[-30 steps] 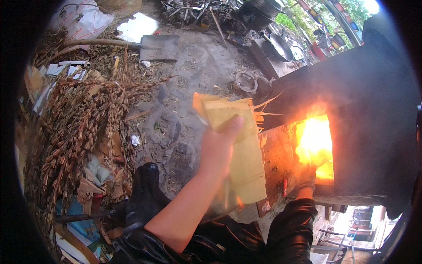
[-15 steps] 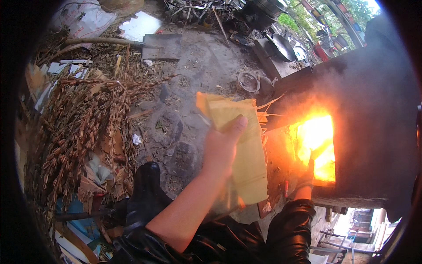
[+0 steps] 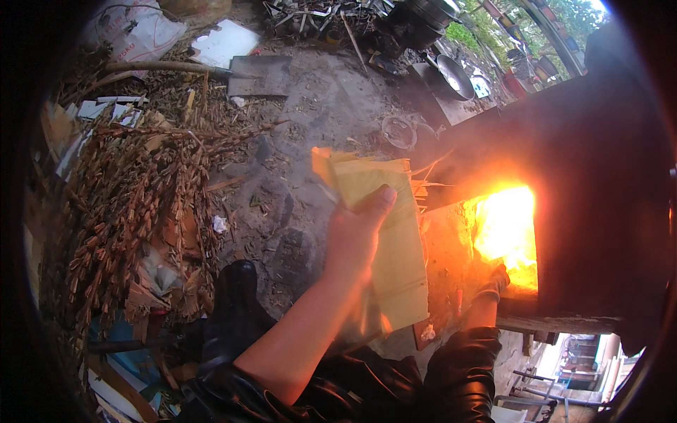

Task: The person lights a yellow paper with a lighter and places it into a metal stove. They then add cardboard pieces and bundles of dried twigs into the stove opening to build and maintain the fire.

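Observation:
My left hand (image 3: 356, 229) grips a bundle of thin yellowish wooden boards (image 3: 402, 261), thumb pressed on the front face. The top right edge of the boards is splintered, and an orange edge shows at the upper left. To the right, a fire (image 3: 506, 229) burns very brightly inside the square opening of a dark stove (image 3: 592, 211). My right hand (image 3: 493, 284), which looks dark or gloved, reaches to the lower left edge of that opening. Glare hides its fingers, so I cannot tell whether it holds anything.
Dry brown stalks (image 3: 134, 211) lie heaped at the left. A shovel (image 3: 259, 75) rests on the dirt ground beyond, near a white sheet (image 3: 226, 44). A wok (image 3: 455, 77) stands at the back right. Smoke drifts over the stove. My black boot (image 3: 238, 296) is below the heap.
My right hand has drawn back slightly toward me at the fire opening. Smoke has thickened to the upper left of the stove. My left hand with the boards has barely moved.

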Tool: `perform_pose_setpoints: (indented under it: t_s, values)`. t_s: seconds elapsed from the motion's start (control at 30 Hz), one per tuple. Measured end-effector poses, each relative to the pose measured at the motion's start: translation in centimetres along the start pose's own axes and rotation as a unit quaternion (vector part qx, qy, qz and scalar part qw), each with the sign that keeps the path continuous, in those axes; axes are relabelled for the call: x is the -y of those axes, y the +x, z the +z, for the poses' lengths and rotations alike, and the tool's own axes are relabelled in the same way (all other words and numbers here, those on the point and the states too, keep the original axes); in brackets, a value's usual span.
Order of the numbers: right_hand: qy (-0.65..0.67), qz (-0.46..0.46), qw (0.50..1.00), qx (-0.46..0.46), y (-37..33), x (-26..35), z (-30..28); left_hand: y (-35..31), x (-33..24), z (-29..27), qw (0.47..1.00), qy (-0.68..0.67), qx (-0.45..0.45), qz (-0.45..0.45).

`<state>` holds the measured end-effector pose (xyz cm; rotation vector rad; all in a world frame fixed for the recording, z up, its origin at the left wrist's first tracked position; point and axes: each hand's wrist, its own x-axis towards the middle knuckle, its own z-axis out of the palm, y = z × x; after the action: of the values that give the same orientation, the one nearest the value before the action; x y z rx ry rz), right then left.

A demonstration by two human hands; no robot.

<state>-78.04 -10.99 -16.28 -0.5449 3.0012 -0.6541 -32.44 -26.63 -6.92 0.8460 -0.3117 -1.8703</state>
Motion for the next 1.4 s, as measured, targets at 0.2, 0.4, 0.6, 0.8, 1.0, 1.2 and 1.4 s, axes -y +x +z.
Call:
perform_pose_setpoints:
  t_s: [0.2,0.4,0.6,0.8,1.0,1.2,1.4]
  values:
    - [0.000,-0.007,1.000,0.006,-0.5,0.5,0.5,0.1,0.1,0.0,1.000,-0.002,0.001,-0.006]
    - [0.004,-0.014,1.000,0.016,-1.2,0.9,1.5,0.6,0.3,0.0,1.000,0.003,0.012,-0.003]
    - [0.001,-0.020,0.999,0.027,-1.4,0.6,2.5,0.7,0.5,0.6,1.000,-0.001,0.013,-0.016]
    - [-0.017,-0.103,0.991,0.079,4.0,-0.6,3.1,1.2,1.0,0.8,1.000,0.009,0.006,-0.029]
    - [0.094,-0.166,0.976,0.106,7.5,-2.5,3.4,1.0,1.7,1.1,0.999,0.007,0.026,-0.021]
    - [0.065,-0.239,0.968,0.031,-2.0,3.2,-1.0,-0.4,0.8,0.3,0.999,-0.012,0.031,-0.033]
    - [0.299,-0.222,0.852,0.367,-19.1,11.3,-7.0,-2.1,-1.2,-1.1,0.998,-0.016,0.054,-0.016]
